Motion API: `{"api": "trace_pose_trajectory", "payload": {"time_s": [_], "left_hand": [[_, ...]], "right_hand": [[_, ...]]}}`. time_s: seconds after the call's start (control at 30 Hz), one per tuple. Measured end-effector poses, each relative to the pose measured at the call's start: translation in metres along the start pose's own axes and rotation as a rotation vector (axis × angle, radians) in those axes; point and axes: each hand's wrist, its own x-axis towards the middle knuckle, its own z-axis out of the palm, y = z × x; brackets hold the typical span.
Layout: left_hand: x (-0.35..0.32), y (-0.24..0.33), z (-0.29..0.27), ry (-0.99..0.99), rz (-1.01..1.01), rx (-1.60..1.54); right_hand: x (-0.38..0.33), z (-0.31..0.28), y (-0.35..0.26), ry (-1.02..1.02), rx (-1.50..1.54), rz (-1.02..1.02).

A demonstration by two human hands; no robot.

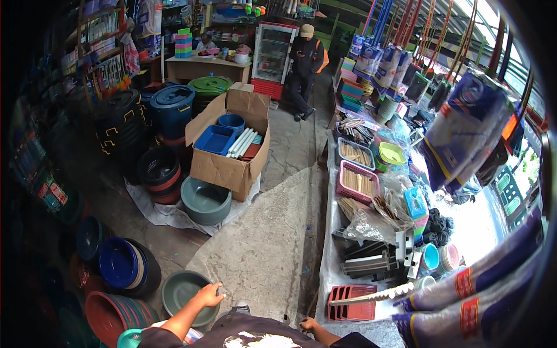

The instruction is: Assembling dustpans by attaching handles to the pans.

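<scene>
L hand (208, 296) rests on the rim of a grey-green basin (184, 298) on the floor, fingers curled over the rim, thumb apart. Basin sits btwn a stack of red basins (113, 316) and a grey mat (261, 243). R hand (309, 325) is low by the table (331, 255) edge, just beside a red rack (351, 303) (fingers' state: can't tell, mostly hidden). Cardboard box (229, 168) w/ blue tubs stands well apart, beyond another grey basin (206, 200).
</scene>
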Motion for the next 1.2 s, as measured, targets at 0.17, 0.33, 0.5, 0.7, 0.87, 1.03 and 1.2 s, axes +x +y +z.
{"api": "trace_pose_trajectory", "payload": {"time_s": [0.17, 0.33, 0.5, 0.7, 0.87, 1.03, 1.2], "left_hand": [[0.033, 0.090, -0.130, -0.007, 0.183, 0.093], [0.142, 0.109, -0.168, -0.125, 0.417, 0.187], [0.273, 0.083, -0.147, -0.066, 0.403, 0.097], [0.352, 0.017, -0.105, 0.023, 0.093, -0.058], [0.354, -0.018, -0.127, -0.051, -0.307, -0.041], [0.397, 0.003, -0.163, 0.150, -0.575, -0.219], [0.481, 0.041, -0.181, 0.235, -0.610, -0.412]], "right_hand": [[0.014, -0.022, -0.104, 0.191, 0.148, -0.310], [0.039, -0.054, -0.204, 0.147, 0.204, -0.282], [0.096, -0.095, -0.252, 0.109, 0.245, -0.319], [0.180, -0.179, -0.239, 0.120, 0.116, -0.172], [0.204, -0.281, -0.303, 0.092, 0.179, 0.065], [0.249, -0.377, -0.387, 0.248, 0.306, -0.104], [0.281, -0.438, -0.492, 0.244, 0.371, -0.212]]}}
